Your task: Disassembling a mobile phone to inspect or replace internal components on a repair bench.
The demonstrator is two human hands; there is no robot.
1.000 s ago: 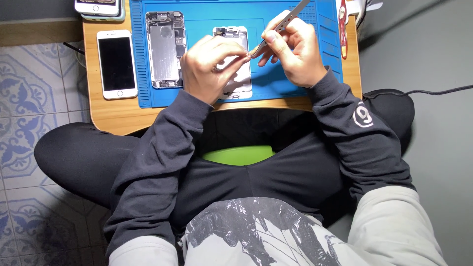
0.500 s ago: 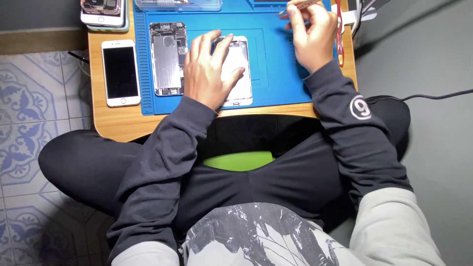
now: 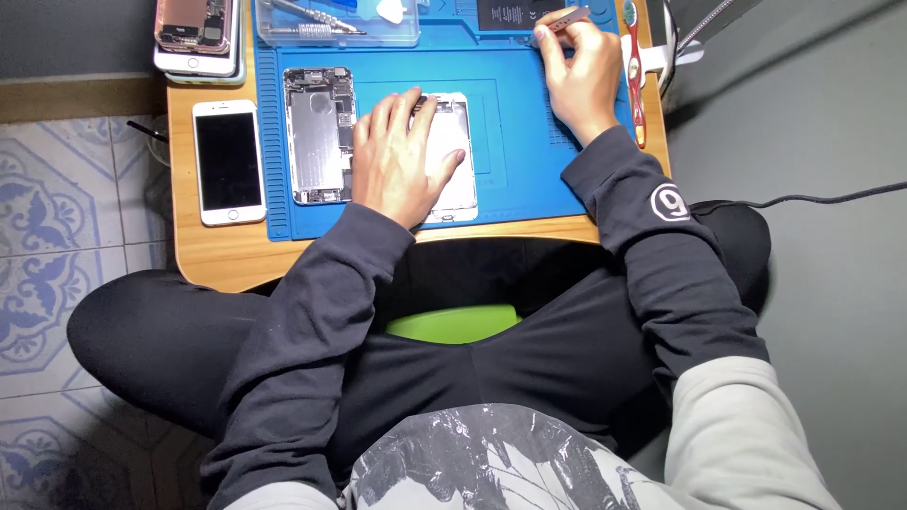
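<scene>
My left hand (image 3: 397, 156) lies flat, fingers spread, on an opened silver phone shell (image 3: 453, 161) in the middle of the blue work mat (image 3: 520, 161). At the mat's far right corner my right hand (image 3: 578, 71) pinches a thin metal tool (image 3: 559, 21), beside a black phone battery (image 3: 515, 13). A second opened phone body (image 3: 318, 135) with its insides showing lies just left of my left hand.
A white phone with a dark screen (image 3: 227, 161) rests on the wooden table (image 3: 227, 255) left of the mat. A stack of phones (image 3: 196, 33) and a clear tray of tools (image 3: 331, 21) sit at the back. A red-handled tool (image 3: 635, 76) lies along the mat's right edge.
My right hand has moved from over the silver phone shell up to the mat's far right corner with the tool. My left hand has flattened onto the shell.
</scene>
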